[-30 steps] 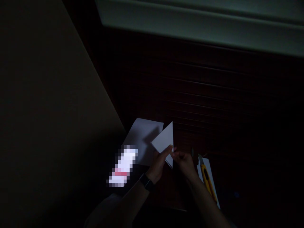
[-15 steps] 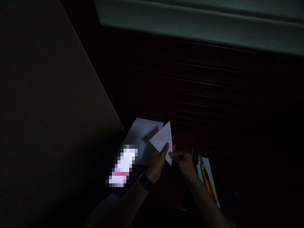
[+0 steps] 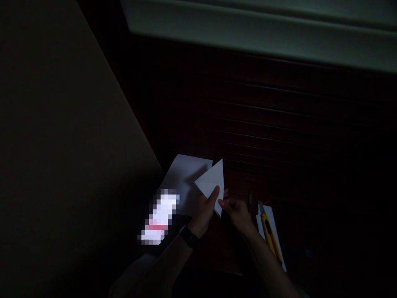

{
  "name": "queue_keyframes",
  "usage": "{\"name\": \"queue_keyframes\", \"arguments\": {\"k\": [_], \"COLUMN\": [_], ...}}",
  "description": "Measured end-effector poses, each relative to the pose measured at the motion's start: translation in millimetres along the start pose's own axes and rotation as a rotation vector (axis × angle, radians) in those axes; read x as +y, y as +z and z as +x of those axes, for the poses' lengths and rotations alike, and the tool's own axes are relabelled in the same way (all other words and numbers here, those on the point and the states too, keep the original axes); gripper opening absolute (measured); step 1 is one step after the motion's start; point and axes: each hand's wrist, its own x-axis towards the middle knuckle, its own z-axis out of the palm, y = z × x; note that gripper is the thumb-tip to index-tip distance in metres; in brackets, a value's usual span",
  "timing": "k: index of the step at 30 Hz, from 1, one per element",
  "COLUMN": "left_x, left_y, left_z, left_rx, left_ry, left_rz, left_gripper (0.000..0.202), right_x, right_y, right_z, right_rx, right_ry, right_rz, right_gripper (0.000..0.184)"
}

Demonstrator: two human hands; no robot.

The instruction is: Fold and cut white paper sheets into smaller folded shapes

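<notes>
The scene is very dark. A white paper folded into a triangle (image 3: pixel 213 180) is held up above a dark wooden table (image 3: pixel 279 136). My left hand (image 3: pixel 204 213), with a dark watch on its wrist, grips the paper's lower part, thumb pressed on its face. My right hand (image 3: pixel 237 212) pinches the paper's lower right edge with closed fingers.
A flat white sheet (image 3: pixel 183 182) lies on the table behind the folded paper. A yellow utility knife (image 3: pixel 270 238) rests on another white sheet at the right, with a dark pen (image 3: pixel 249 201) beside it. A pixelated bright patch (image 3: pixel 159 217) sits left of my hands.
The folded paper has shifted slightly left and down, and my left thumb has slid further up over its face. My right hand has followed a little to the left.
</notes>
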Motion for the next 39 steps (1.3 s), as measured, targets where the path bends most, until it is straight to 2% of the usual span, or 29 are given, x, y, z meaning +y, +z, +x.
{"name": "queue_keyframes", "arguments": {"k": [6,14,23,30,35,39], "left_x": [0.6,6.3,7.1,5.9,4.1,2.9], "left_y": [1.6,3.2,7.3,7.6,6.5,6.2], "left_z": [-0.4,0.6,1.8,-0.6,-2.5,-1.3], "left_rx": [-0.003,0.061,0.071,0.034,-0.038,-0.012], "left_ry": [-0.001,0.023,0.051,0.026,-0.016,-0.003], "left_rz": [0.011,0.006,0.056,0.064,0.076,0.049], "left_gripper": [0.042,0.044,0.044,0.045,0.044,0.043], "right_x": [6.0,7.4,8.1,8.5,6.3,3.7], "right_y": [1.1,0.6,3.1,3.1,1.1,1.9], "right_z": [1.4,-0.8,0.0,0.1,1.4,0.8], "right_rx": [0.0,0.044,0.087,0.11,0.086,0.099], "right_ry": [-0.037,-0.019,0.001,0.028,0.02,0.045], "right_rz": [-0.014,-0.05,0.017,0.066,0.096,0.089], "right_gripper": [0.035,0.036,0.033,0.035,0.031,0.032]}}
